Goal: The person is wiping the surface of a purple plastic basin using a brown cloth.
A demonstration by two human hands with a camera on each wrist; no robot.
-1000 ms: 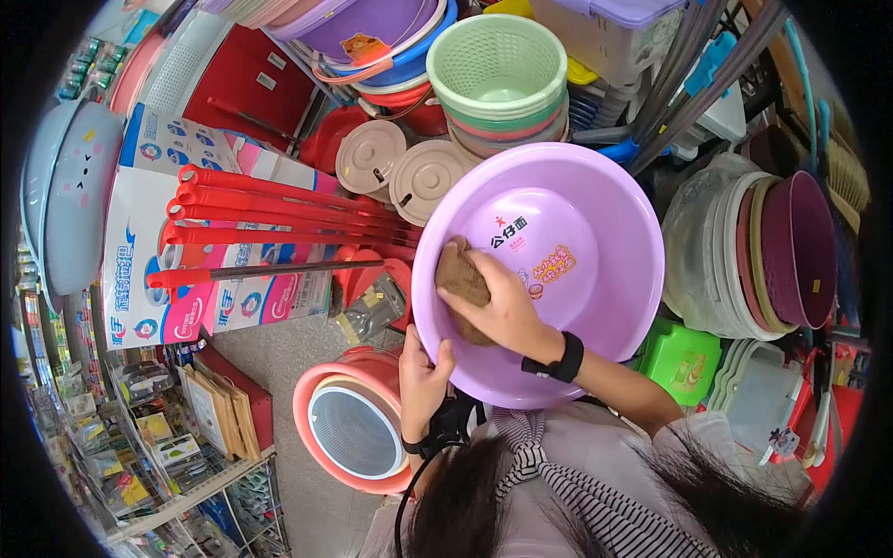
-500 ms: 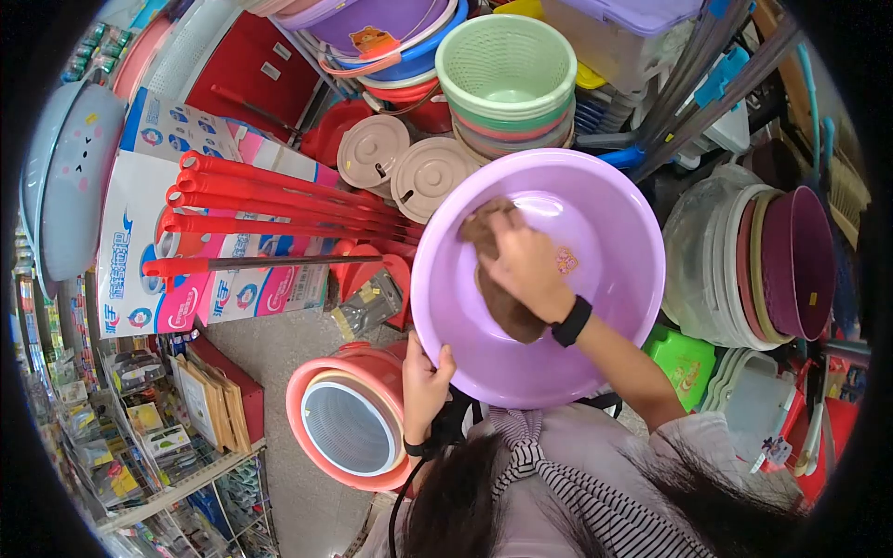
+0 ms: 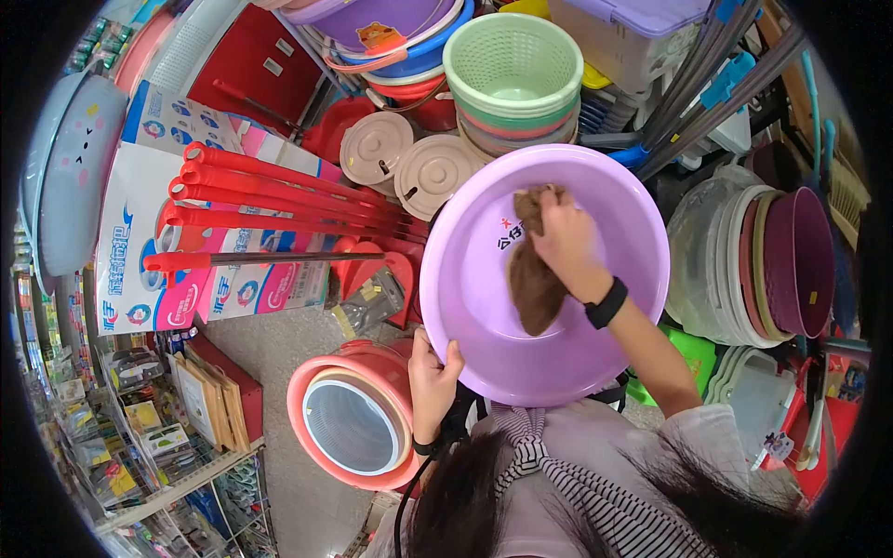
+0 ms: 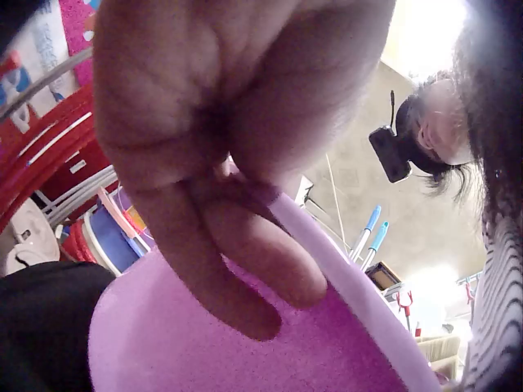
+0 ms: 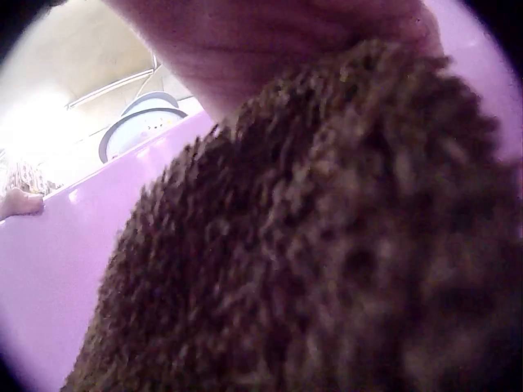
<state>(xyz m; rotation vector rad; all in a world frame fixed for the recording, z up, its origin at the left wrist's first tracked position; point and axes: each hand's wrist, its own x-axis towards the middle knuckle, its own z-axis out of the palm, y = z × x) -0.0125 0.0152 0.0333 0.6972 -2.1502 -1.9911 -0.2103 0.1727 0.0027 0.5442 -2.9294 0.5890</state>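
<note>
A large light-purple plastic basin [image 3: 493,367] tilts open in front of the person's body, with printed stickers on its inner bottom. My left hand [image 3: 434,381] grips its rim at the lower left, thumb on the near side; in the left wrist view the fingers [image 4: 261,261] lie along the outside wall. Inside the basin, my right hand [image 3: 569,244] holds a brown fuzzy cloth [image 3: 536,293] against the bottom, partly covering the stickers. That cloth [image 5: 310,245] fills most of the right wrist view and hides the fingertips.
Red-handled poles [image 3: 279,209] jut toward the basin from the left. Stacked green baskets [image 3: 512,60] stand behind it, and a stack of tubs [image 3: 795,265] is at right. A pink bucket [image 3: 302,423] sits on the floor at lower left, near a goods shelf [image 3: 177,498].
My right hand has swept the cloth rightward across the basin's bottom, from the left wall toward the middle. My left hand keeps its grip on the rim, and the basin has shifted slightly right.
</note>
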